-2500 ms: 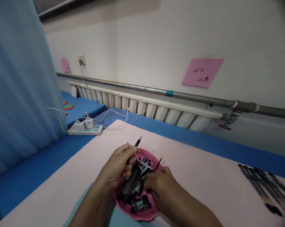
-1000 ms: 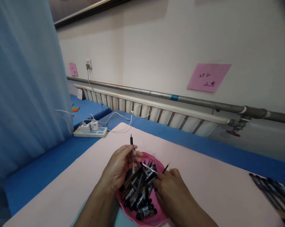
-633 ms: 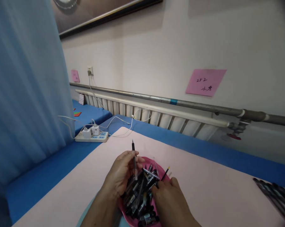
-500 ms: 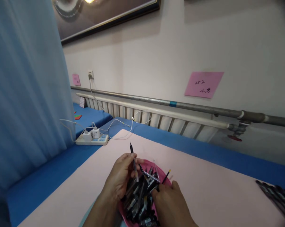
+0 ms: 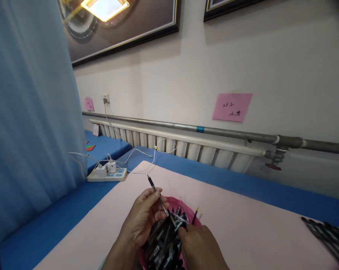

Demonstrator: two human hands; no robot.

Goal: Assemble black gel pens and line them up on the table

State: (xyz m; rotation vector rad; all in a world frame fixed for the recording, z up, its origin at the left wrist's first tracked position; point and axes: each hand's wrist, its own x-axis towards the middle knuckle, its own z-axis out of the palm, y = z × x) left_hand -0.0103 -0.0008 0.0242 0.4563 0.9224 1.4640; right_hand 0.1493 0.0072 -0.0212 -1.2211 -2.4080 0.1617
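Observation:
A pink dish [image 5: 173, 202] heaped with several black pen parts [image 5: 163, 240] sits at the bottom centre of a pale pink sheet [image 5: 242, 225]. My left hand [image 5: 142, 219] pinches a thin pen refill [image 5: 156, 189] whose black tip points up and to the left. My right hand [image 5: 199, 245] lies closed on the right of the heap, fingers down among the parts; what it grips is hidden. A refill with a yellow end [image 5: 195, 214] sticks up beside that hand.
A row of assembled black pens [image 5: 326, 236] lies at the right edge. A white power strip [image 5: 107, 174] with chargers and cables rests on the blue surface [image 5: 59, 210] at left. A blue curtain [image 5: 29, 112] hangs at left; a radiator [image 5: 186, 144] lines the wall.
The camera has tilted upward, so the dish and hands sit lower in view. The refill in my left hand has swung from upright to leaning left. My right hand stays in the heap.

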